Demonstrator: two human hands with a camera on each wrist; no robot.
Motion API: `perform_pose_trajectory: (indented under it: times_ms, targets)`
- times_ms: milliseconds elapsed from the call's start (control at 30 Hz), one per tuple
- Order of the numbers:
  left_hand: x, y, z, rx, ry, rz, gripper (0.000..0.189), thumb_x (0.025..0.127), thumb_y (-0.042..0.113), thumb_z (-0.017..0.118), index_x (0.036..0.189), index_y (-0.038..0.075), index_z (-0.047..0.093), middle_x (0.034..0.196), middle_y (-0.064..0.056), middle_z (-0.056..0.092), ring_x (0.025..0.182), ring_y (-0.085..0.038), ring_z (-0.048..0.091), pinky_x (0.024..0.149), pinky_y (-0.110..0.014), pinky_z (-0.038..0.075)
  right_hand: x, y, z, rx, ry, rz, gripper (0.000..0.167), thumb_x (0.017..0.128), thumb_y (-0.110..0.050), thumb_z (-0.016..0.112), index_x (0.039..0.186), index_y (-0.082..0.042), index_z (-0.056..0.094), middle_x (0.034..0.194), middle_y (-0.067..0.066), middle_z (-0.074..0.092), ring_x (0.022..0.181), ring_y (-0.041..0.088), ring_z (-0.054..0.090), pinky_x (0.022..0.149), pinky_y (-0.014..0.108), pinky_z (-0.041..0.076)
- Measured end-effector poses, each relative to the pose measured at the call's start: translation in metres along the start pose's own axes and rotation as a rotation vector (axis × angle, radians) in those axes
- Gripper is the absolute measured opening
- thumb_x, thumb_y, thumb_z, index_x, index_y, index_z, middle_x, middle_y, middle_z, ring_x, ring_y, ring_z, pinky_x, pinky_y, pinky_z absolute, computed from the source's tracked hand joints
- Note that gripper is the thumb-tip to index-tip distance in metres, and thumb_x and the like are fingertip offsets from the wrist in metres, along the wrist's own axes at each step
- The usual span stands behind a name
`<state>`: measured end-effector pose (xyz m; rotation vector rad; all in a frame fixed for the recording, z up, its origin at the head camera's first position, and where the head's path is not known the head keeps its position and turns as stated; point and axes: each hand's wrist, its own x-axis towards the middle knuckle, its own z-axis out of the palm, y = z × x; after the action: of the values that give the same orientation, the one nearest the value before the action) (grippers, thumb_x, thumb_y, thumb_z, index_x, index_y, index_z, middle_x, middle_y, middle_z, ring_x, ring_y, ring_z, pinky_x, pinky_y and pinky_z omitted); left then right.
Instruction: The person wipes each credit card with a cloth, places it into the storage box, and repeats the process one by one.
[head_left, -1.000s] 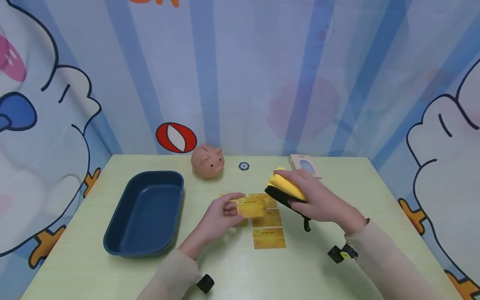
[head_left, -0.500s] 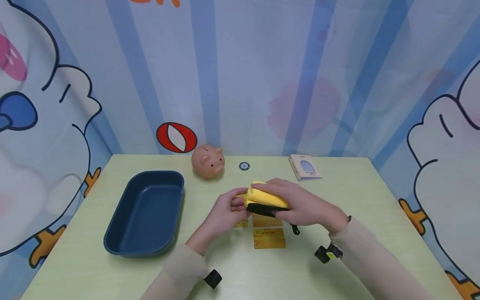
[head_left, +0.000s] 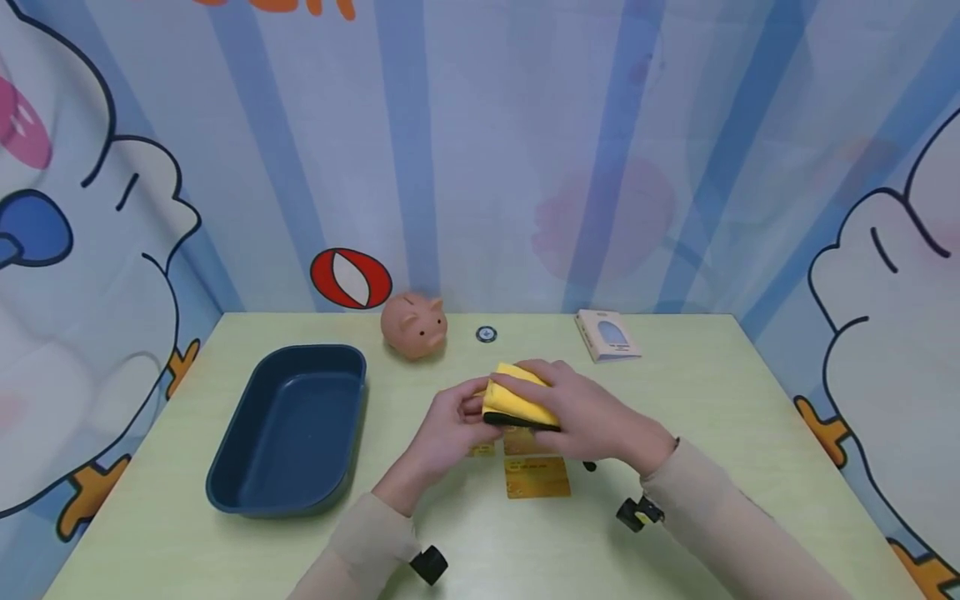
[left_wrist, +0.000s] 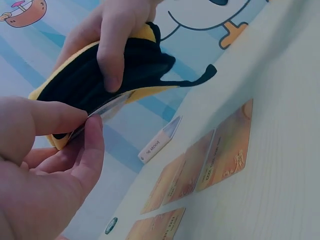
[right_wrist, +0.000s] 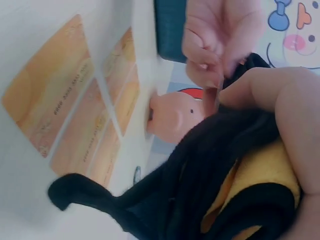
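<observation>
My right hand [head_left: 592,412] grips a yellow fabric pouch [head_left: 517,398] with black edging and a black loop. In the left wrist view the pouch's black folds [left_wrist: 82,82] face the camera, and the right thumb presses on them. Thumb and forefinger of my left hand [head_left: 442,425] pinch a thin card [left_wrist: 111,104] at the pouch's mouth. Most of that card is hidden by the pouch and fingers. Beneath the hands several golden cards lie flat on the table; the nearest golden card [head_left: 537,477] shows whole, while others are partly covered from above.
To the left stands a dark blue tray [head_left: 288,442]. Along the back are a pink piggy bank [head_left: 414,327], a small round disc [head_left: 486,334] and a pale box [head_left: 609,336]. A printed curtain [head_left: 487,167] hangs behind the table.
My right hand has brought the pouch left to the card in my left hand. That card, in plain sight earlier, is now mostly covered by the pouch.
</observation>
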<state>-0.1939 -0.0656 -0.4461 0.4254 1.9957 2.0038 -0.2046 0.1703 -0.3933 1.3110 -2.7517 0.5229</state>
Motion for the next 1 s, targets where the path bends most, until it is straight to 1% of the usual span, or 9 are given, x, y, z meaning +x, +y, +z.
perform_pose_trajectory:
  times_ms: [133, 233, 367, 467, 600, 733, 900, 1000]
  targets:
    - [-0.001, 0.002, 0.001, -0.042, 0.019, -0.011, 0.065, 0.094, -0.002, 0.074, 0.154, 0.009, 0.051, 0.134, -0.013, 0.071, 0.117, -0.026, 0.072, 0.095, -0.035, 0.06, 0.001, 0.0, 0.007, -0.034, 0.03, -0.003, 0.077, 0.095, -0.027, 0.073, 0.164, -0.029, 0.038, 0.157, 0.014, 0.048, 0.125, 0.036, 0.058, 0.099, 0.052, 0.053]
    - [-0.002, 0.004, 0.002, -0.05, 0.028, -0.016, 0.065, 0.094, -0.002, 0.074, 0.154, 0.01, 0.052, 0.133, -0.012, 0.072, 0.115, -0.025, 0.073, 0.095, -0.035, 0.06, 0.003, -0.001, 0.012, -0.053, 0.062, 0.003, 0.076, 0.097, -0.035, 0.075, 0.163, -0.029, 0.04, 0.156, 0.013, 0.05, 0.126, 0.036, 0.059, 0.098, 0.053, 0.055]
    - [-0.002, 0.005, 0.004, -0.054, 0.036, -0.006, 0.064, 0.094, -0.003, 0.073, 0.153, 0.01, 0.052, 0.132, -0.012, 0.072, 0.113, -0.024, 0.073, 0.094, -0.034, 0.061, 0.003, -0.004, 0.017, -0.095, 0.101, 0.017, 0.076, 0.096, -0.043, 0.076, 0.162, -0.03, 0.042, 0.152, 0.012, 0.052, 0.12, 0.034, 0.062, 0.09, 0.049, 0.059]
    - [-0.002, 0.005, 0.004, -0.061, 0.04, 0.0, 0.064, 0.094, -0.004, 0.072, 0.153, 0.009, 0.053, 0.132, -0.012, 0.072, 0.113, -0.024, 0.073, 0.093, -0.034, 0.061, 0.004, -0.006, 0.019, -0.132, 0.117, 0.027, 0.075, 0.096, -0.046, 0.076, 0.162, -0.03, 0.043, 0.15, 0.014, 0.053, 0.115, 0.033, 0.064, 0.085, 0.048, 0.061]
    - [-0.003, 0.004, 0.004, -0.066, 0.048, 0.003, 0.063, 0.095, -0.005, 0.071, 0.153, 0.01, 0.053, 0.133, -0.012, 0.072, 0.115, -0.025, 0.073, 0.096, -0.034, 0.06, 0.003, -0.01, 0.02, -0.182, 0.132, 0.035, 0.073, 0.097, -0.046, 0.075, 0.161, -0.031, 0.044, 0.148, 0.017, 0.053, 0.113, 0.037, 0.063, 0.08, 0.049, 0.061]
    - [-0.005, 0.005, 0.003, -0.072, 0.072, 0.003, 0.065, 0.094, -0.008, 0.069, 0.154, 0.011, 0.051, 0.132, -0.014, 0.072, 0.116, -0.026, 0.072, 0.097, -0.033, 0.059, 0.004, -0.012, 0.02, -0.222, 0.141, 0.048, 0.074, 0.096, -0.043, 0.077, 0.161, -0.033, 0.043, 0.146, 0.019, 0.052, 0.112, 0.039, 0.062, 0.075, 0.05, 0.061]
    - [-0.007, 0.007, 0.003, -0.099, 0.1, -0.002, 0.065, 0.094, -0.008, 0.069, 0.154, 0.008, 0.051, 0.13, -0.016, 0.073, 0.115, -0.026, 0.073, 0.097, -0.033, 0.059, 0.003, -0.013, 0.018, -0.224, 0.119, 0.07, 0.078, 0.095, -0.041, 0.078, 0.163, -0.035, 0.039, 0.136, 0.018, 0.055, 0.102, 0.033, 0.062, 0.076, 0.045, 0.06]
    - [-0.006, 0.007, 0.003, -0.115, 0.112, -0.011, 0.064, 0.094, -0.006, 0.071, 0.153, 0.008, 0.052, 0.128, -0.016, 0.074, 0.115, -0.026, 0.073, 0.097, -0.033, 0.059, 0.002, -0.013, 0.017, -0.222, 0.101, 0.092, 0.083, 0.093, -0.036, 0.081, 0.163, -0.036, 0.038, 0.13, 0.018, 0.057, 0.097, 0.029, 0.061, 0.075, 0.042, 0.06]
